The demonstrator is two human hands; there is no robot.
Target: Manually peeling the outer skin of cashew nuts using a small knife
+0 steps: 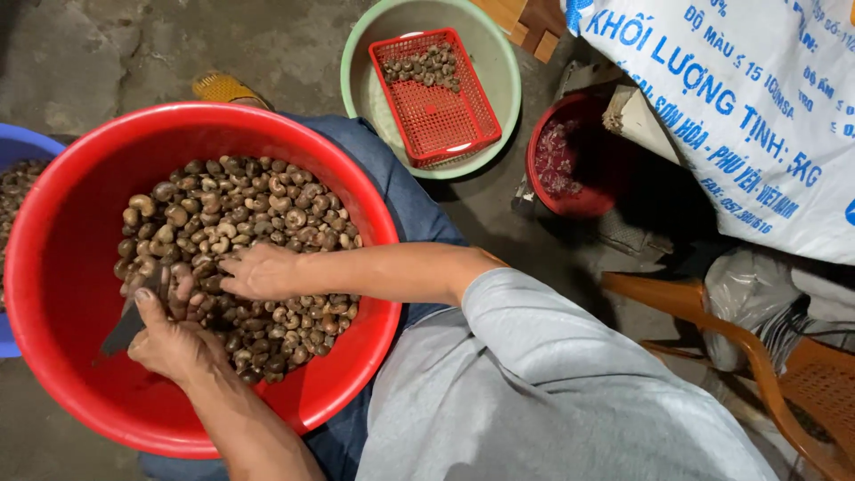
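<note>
Sorting through raw cashew nuts (267,214) in a big red basin (62,267) held on the lap — picking step, by the look of it; right hand (260,272) laid flat on the heap, fingers (233,265) stretched and close together, tips pressing among the nuts just beyond the left fingertips; no single nut clearly pinched yet. Left hand (174,343) nearer the body, fingers curled around the handle of a dark blade (120,330), thumb on top, blade pointing away from the heap toward the basin wall; a nut or two possibly tucked under those fingers, hard to tell. Beyond the fingers, past the basin's far rim: a pale green bowl (499,62) carrying a red mesh tray (436,107) with a small cluster of nuts at its far end; a smaller red bucket (570,160) to the right of that; blue tub (22,147) at the left edge. Next move, judged from this — closing right fingertips on one nut and bringing it across to the blade; calls for a firm pinch and fingertips kept off the edge.
</note>
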